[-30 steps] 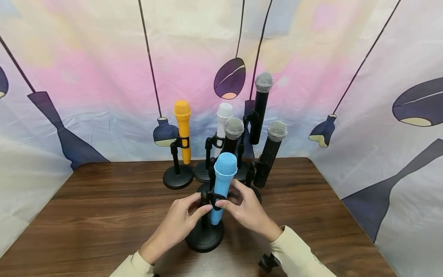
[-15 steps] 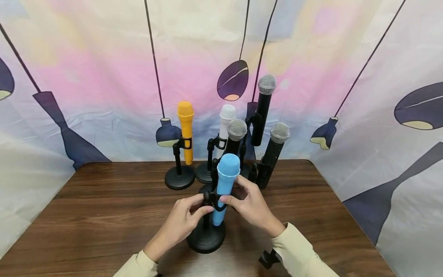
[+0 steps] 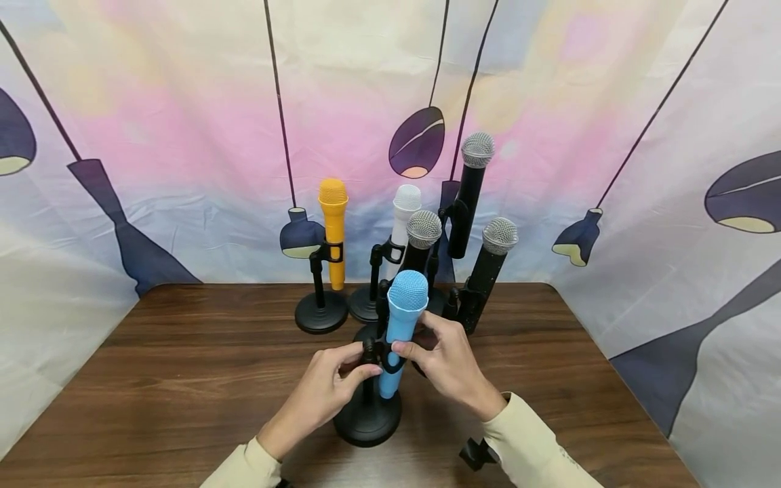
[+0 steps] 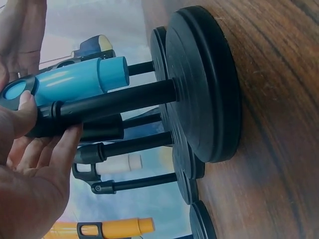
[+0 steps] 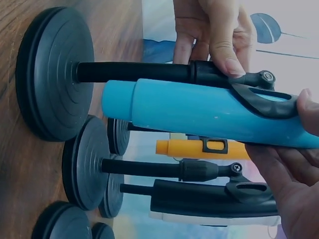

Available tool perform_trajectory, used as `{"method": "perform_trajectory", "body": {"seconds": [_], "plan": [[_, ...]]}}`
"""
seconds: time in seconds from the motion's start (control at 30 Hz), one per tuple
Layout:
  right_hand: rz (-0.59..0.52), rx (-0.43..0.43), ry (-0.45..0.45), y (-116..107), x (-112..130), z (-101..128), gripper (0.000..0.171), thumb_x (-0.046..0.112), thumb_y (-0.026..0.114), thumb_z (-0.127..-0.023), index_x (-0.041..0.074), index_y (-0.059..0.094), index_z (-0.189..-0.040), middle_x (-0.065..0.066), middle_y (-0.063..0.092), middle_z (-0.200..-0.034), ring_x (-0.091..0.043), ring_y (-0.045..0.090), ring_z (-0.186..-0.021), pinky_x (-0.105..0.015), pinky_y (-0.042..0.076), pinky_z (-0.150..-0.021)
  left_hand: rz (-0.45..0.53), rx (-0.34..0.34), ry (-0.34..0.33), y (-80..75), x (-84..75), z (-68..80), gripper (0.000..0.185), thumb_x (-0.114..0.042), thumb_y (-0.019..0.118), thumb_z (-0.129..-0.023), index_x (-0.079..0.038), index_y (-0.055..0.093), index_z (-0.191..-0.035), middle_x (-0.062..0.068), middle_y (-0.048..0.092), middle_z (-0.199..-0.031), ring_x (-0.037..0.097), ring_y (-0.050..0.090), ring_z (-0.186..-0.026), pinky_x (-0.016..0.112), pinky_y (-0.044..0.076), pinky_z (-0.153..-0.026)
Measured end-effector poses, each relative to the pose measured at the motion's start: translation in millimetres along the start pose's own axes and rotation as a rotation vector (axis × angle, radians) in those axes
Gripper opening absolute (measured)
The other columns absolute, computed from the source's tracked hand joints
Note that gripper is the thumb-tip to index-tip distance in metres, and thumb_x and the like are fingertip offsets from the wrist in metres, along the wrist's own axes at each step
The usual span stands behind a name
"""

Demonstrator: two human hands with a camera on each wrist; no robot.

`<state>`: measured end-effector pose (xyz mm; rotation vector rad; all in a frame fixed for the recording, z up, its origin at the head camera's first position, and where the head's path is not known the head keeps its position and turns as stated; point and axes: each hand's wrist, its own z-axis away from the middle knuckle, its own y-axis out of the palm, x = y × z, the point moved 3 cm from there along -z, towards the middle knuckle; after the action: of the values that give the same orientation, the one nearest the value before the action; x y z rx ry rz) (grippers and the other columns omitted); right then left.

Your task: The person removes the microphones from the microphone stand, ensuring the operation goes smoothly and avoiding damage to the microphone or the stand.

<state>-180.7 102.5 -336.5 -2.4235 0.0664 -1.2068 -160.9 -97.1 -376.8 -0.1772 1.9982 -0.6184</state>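
Observation:
A light blue microphone (image 3: 407, 295) leans slightly in the clip (image 5: 266, 103) of a black desk stand with a round base (image 3: 368, 423). My left hand (image 3: 320, 390) grips the top of that stand's pole (image 4: 114, 102), thumb and fingers on either side of it. My right hand (image 3: 454, 362) pinches the blue microphone at the clip, its thumb on the near side and fingers behind. In the right wrist view the microphone's tail end points toward the base, beside the pole.
Behind stand an orange microphone (image 3: 333, 217), a white one (image 3: 407, 203) and several black ones with silver heads, such as the tall black microphone (image 3: 470, 196), on similar stands. A small black object (image 3: 476, 454) lies by the right sleeve. A patterned cloth (image 3: 213, 135) hangs behind the table (image 3: 201, 359).
The head view has shifted, so the whole scene sits a little further right. Both hands keep their holds; the right thumb sits slightly higher at the clip.

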Motion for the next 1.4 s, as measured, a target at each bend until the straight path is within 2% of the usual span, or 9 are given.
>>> {"method": "perform_trajectory", "body": {"seconds": [0.17,0.37,0.67,0.73,0.9,0.97,1.2,1.3,1.4], "plan": [[0.014,0.013,-0.014,0.5,2.9,-1.1,0.033,0.007,0.077,-0.091,0.0,0.065,-0.121,-0.011,0.072,-0.104,-0.019,0.072,-0.088,-0.034,0.06,-0.077,-0.002,-0.007,0.006,-1.1,1.0,0.7,0.018,-0.026,0.069,-0.097,-0.016,0.072,-0.112,-0.006,0.075,-0.1,0.01,0.065,-0.079,0.027,0.056,-0.073],[-0.051,0.073,-0.045,1.1,0.8,-0.7,0.045,0.004,0.074,-0.093,0.001,0.056,-0.134,-0.012,0.065,-0.118,-0.021,0.07,-0.099,-0.035,0.058,-0.085,-0.007,-0.011,0.015,-2.6,1.6,1.5,0.017,-0.025,0.069,-0.098,-0.017,0.072,-0.112,-0.006,0.075,-0.097,0.01,0.061,-0.072,0.026,0.054,-0.069],[0.098,0.026,-0.082,-0.1,0.7,0.4,0.036,0.008,0.074,-0.093,0.001,0.06,-0.125,-0.01,0.069,-0.116,-0.021,0.071,-0.101,-0.035,0.058,-0.086,-0.008,0.003,0.003,-0.6,2.4,0.6,0.014,-0.027,0.069,-0.098,-0.017,0.071,-0.108,-0.003,0.072,-0.087,0.003,0.048,-0.062,0.024,0.046,-0.061],[0.083,0.032,-0.084,-0.9,0.4,0.3,0.036,0.009,0.074,-0.094,0.001,0.059,-0.126,-0.011,0.069,-0.115,-0.022,0.071,-0.1,-0.035,0.058,-0.085,-0.012,0.0,0.004,-0.6,2.6,0.5,0.015,-0.027,0.069,-0.097,-0.017,0.072,-0.108,-0.002,0.071,-0.085,0.002,0.044,-0.059,0.023,0.044,-0.059],[-0.092,0.099,-0.052,-1.1,-7.9,-0.1,0.048,0.0,0.073,-0.092,-0.001,0.054,-0.136,-0.015,0.064,-0.122,-0.022,0.069,-0.105,-0.035,0.057,-0.089,-0.004,-0.003,0.013,-1.5,3.8,1.2,0.016,-0.027,0.068,-0.098,-0.016,0.072,-0.109,-0.002,0.072,-0.088,0.002,0.046,-0.061,0.024,0.046,-0.06],[-0.121,0.108,-0.051,-0.7,-10.5,-0.1,0.048,-0.002,0.073,-0.091,-0.002,0.055,-0.136,-0.016,0.064,-0.122,-0.022,0.069,-0.105,-0.036,0.057,-0.089,-0.004,-0.002,0.015,-2.1,4.0,1.6,0.015,-0.027,0.068,-0.098,-0.017,0.072,-0.109,-0.002,0.072,-0.088,0.002,0.046,-0.062,0.024,0.046,-0.06],[-0.04,0.044,-0.074,-1.1,-7.1,-0.2,0.034,0.002,0.074,-0.092,-0.001,0.062,-0.124,-0.014,0.069,-0.115,-0.028,0.072,-0.102,-0.036,0.058,-0.085,-0.005,-0.001,0.024,-2.4,3.9,1.0,0.017,-0.027,0.068,-0.098,-0.017,0.072,-0.111,-0.005,0.073,-0.091,0.003,0.049,-0.062,0.024,0.047,-0.061],[-0.015,0.044,-0.088,-0.8,-5.5,1.0,0.034,0.003,0.07,-0.095,-0.003,0.059,-0.127,-0.017,0.068,-0.119,-0.03,0.071,-0.104,-0.036,0.058,-0.087,-0.004,0.002,0.024,-1.7,3.3,0.7,0.017,-0.026,0.068,-0.098,-0.017,0.072,-0.111,-0.003,0.073,-0.09,0.002,0.047,-0.061,0.024,0.046,-0.06],[-0.051,0.069,-0.086,-1.2,-5.9,1.9,0.042,0.001,0.068,-0.096,-0.004,0.053,-0.135,-0.018,0.063,-0.127,-0.028,0.069,-0.109,-0.036,0.056,-0.09,-0.004,0.005,0.022,-0.9,2.7,0.7,0.016,-0.026,0.068,-0.098,-0.017,0.072,-0.11,0.001,0.071,-0.086,0.002,0.044,-0.06,0.023,0.044,-0.058]]}}
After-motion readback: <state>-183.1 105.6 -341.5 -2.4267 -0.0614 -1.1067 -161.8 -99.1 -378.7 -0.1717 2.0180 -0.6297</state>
